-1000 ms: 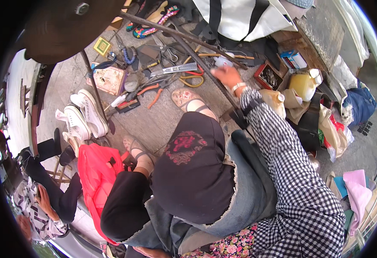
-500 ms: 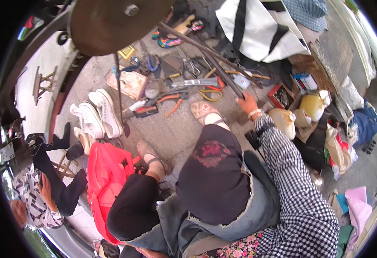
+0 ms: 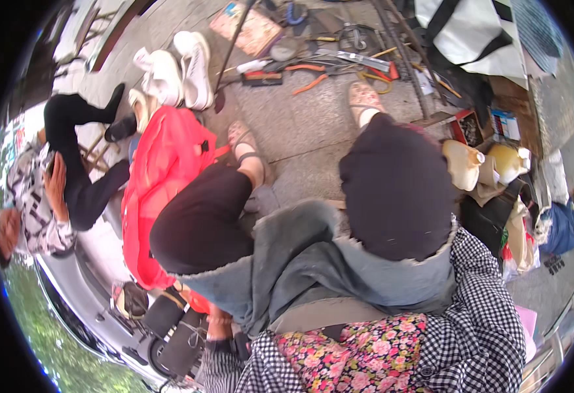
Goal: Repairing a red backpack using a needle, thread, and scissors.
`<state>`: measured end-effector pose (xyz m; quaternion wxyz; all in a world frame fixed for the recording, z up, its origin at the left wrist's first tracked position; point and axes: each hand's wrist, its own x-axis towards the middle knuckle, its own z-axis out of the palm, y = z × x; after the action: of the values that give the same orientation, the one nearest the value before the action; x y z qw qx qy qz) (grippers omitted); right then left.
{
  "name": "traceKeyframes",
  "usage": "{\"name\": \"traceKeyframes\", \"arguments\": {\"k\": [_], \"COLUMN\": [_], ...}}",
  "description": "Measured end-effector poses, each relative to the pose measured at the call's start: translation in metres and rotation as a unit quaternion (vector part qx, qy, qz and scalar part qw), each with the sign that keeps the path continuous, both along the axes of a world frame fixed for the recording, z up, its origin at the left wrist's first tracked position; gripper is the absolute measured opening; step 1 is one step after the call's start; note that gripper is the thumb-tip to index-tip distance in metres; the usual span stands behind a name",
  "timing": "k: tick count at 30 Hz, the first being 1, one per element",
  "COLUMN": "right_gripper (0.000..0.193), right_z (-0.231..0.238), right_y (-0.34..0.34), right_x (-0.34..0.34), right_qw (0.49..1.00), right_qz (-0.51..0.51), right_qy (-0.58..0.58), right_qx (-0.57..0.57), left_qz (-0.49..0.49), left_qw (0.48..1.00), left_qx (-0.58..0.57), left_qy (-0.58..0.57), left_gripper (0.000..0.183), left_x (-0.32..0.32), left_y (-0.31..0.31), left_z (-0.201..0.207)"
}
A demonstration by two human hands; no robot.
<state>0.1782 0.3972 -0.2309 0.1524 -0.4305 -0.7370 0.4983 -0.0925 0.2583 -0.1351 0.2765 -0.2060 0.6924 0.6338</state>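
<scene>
A person in a gingham shirt (image 3: 473, 344) is sitting knees apart over paving slabs (image 3: 300, 131), the left hand (image 3: 219, 321) hanging low beside a frayed denim apron (image 3: 293, 252) and close to the lower end of a bright red bag (image 3: 166, 187). Its fingers are disappearing from sight, so whether they are spread, pressed together or pinching anything cannot be told. The right hand is staying out of view, its sleeve running down beside the right thigh, its grip likewise impossible to tell. The red bag is slumping against the outer side of the left leg, its contents hidden. At right, two translucent jugs (image 3: 462, 164) are holding yellowish liquid, while a small red box (image 3: 467, 128) just behind them is containing a heap of small dark pieces. A blue-and-white carton (image 3: 505, 124) is standing alongside, its inside not showing. Ahead, orange-handled pliers (image 3: 310, 84) are lying among other tools, and white sneakers (image 3: 196, 71) are resting at left.
</scene>
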Motion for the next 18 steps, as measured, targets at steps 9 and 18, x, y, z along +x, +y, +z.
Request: {"name": "traceKeyframes", "arguments": {"k": [9, 18], "right_gripper": [0.009, 0.011], "right_z": [0.024, 0.138], "right_y": [0.0, -0.068], "right_x": [-0.199, -0.209], "right_qw": [0.993, 0.975], "right_qz": [0.044, 0.094], "right_qy": [-0.032, -0.058], "right_qx": [-0.106, -0.191], "left_qz": [-0.127, -0.252], "left_qw": [0.983, 0.931], "left_qx": [-0.096, -0.205], "left_qy": [0.089, 0.166], "left_gripper": [0.037, 0.027], "left_x": [0.081, 0.057], "left_y": [-0.227, -0.218], "left_z": [0.109, 0.093]}}
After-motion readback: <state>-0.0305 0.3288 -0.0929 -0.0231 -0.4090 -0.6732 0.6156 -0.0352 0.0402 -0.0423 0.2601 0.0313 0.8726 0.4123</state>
